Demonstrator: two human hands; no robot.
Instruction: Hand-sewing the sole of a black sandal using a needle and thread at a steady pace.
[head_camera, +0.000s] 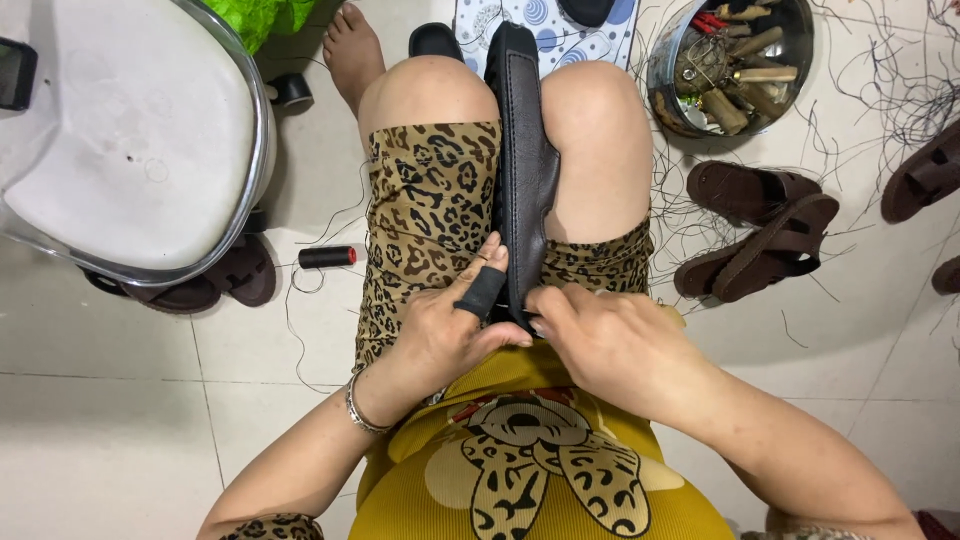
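A black leather shoe upper (522, 150) stands on edge, clamped between my knees and running from my lap out past them. My left hand (450, 325), with a black sleeve on one finger, presses against the shoe's near end from the left. My right hand (610, 340) pinches the same near end from the right, fingertips at the seam. Whether a needle is in the fingers cannot be made out.
A white stool seat with a metal rim (130, 140) stands at left, a dark sandal (215, 285) under it. A black thread spool (327, 257) lies on the tiled floor. A metal bowl of tools (730, 60) and brown sandals (765, 235) lie at right among loose threads.
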